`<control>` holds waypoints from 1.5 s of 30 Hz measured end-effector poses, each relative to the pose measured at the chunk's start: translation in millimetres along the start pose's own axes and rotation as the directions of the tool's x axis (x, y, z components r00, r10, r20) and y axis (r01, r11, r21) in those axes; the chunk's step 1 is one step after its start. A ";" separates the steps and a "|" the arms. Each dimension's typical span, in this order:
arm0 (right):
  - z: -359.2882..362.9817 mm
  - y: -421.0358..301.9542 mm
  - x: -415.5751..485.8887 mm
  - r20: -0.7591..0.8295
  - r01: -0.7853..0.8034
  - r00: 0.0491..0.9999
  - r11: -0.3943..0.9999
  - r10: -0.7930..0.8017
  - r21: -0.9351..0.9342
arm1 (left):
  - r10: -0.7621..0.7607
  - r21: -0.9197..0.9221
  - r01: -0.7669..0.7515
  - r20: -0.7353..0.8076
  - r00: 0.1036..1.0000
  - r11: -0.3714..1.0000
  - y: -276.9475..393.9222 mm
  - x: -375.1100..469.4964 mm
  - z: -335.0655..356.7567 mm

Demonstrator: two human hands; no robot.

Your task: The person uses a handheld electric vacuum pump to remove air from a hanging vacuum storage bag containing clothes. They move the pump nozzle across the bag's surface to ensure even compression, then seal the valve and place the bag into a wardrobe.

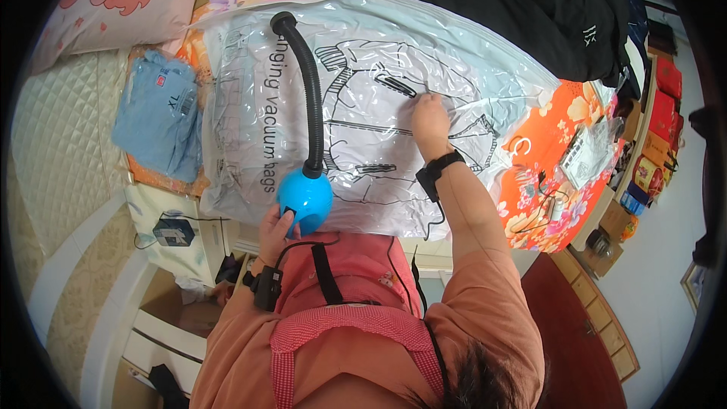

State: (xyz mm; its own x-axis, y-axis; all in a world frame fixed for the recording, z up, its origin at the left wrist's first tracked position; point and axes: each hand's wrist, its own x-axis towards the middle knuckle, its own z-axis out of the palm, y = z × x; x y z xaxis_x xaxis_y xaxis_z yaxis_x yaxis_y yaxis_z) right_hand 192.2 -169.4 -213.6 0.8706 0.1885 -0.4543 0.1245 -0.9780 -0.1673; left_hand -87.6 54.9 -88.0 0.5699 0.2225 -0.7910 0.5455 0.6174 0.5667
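A large clear plastic vacuum storage bag (363, 96), printed with a jacket outline, lies flat before me with pale contents inside. Across its left part rests a black corrugated hose (313, 108), its round end (283, 21) near the bag's far edge. The hose joins a blue hand-held air pump (306, 199) at the bag's near edge. My left hand (276, 230) grips the pump's near side. On the right half of the bag, my right hand (430, 119) rests with its fingers curled against the plastic; whether it pinches the film cannot be told.
Folded blue clothing in clear wrapping (159, 116) lies left of the bag. A wrapped pillow (130, 5) is at the far left, black clothing (511, 17) at the far right. A small plastic packet (582, 153) and a white cabled object (556, 208) lie on the flowered cloth (531, 182).
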 end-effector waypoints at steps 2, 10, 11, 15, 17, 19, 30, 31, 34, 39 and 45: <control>1.5 6.1 -5.2 -0.062 0.025 0.998 0.995 -0.019 0.096 | -0.024 -0.011 0.024 -0.007 1.000 1.000 0.3 -2.0 -0.9; -2.2 23.6 -20.0 -0.174 0.137 0.980 0.954 -0.092 0.267 | 0.006 -0.001 -0.006 -0.004 1.000 1.000 -10.7 -1.0 -6.4; -3.8 20.9 -19.8 -0.159 0.119 0.984 0.964 -0.082 0.238 | 0.023 0.003 -0.023 0.015 1.000 1.000 -11.9 -1.1 -6.6; -11.7 5.5 -14.9 -0.063 0.058 0.997 0.994 -0.053 0.090 | -0.009 0.022 0.009 0.006 1.000 1.000 -11.8 -3.0 -7.1; -14.0 -2.2 -10.6 -0.025 0.082 0.996 0.997 -0.082 -0.016 | -0.006 0.046 0.005 0.014 1.000 0.999 -10.6 -3.8 -6.8; -14.8 -8.1 -6.6 0.013 0.109 0.994 0.986 -0.108 -0.123 | -0.013 0.025 0.012 0.004 1.000 1.000 -10.1 -3.8 -6.7; -7.1 1.3 0.1 0.059 0.093 0.994 0.993 -0.088 -0.078 | 0.004 -0.050 -0.006 -0.032 0.999 0.999 -13.5 -4.0 -12.4; -7.4 5.6 0.0 0.003 0.100 0.995 0.995 -0.100 -0.015 | 0.002 -0.054 -0.004 -0.038 0.999 0.999 -13.1 -4.3 -12.4; -11.1 18.2 -0.1 -0.013 -0.021 1.000 0.962 0.026 0.272 | 0.005 -0.054 -0.007 -0.035 0.999 0.999 -12.2 -4.3 -12.8; -16.2 33.4 -24.3 0.261 -0.327 0.944 0.441 0.204 0.836 | 0.043 -0.006 -0.043 -0.005 0.999 0.999 -14.1 -4.4 -15.9; -19.2 52.9 -96.6 0.328 -0.345 0.922 0.054 0.205 0.937 | 0.063 0.044 -0.065 0.057 0.996 0.997 -8.6 -10.2 -17.6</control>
State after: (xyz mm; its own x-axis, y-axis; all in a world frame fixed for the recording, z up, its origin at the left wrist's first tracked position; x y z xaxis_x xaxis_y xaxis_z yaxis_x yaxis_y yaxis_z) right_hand 123.8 -241.1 -161.8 0.6725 0.0025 -0.7401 -0.7396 -0.0339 -0.6722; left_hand -109.0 60.6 -88.8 0.6373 0.2172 -0.7394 0.5334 0.5681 0.6267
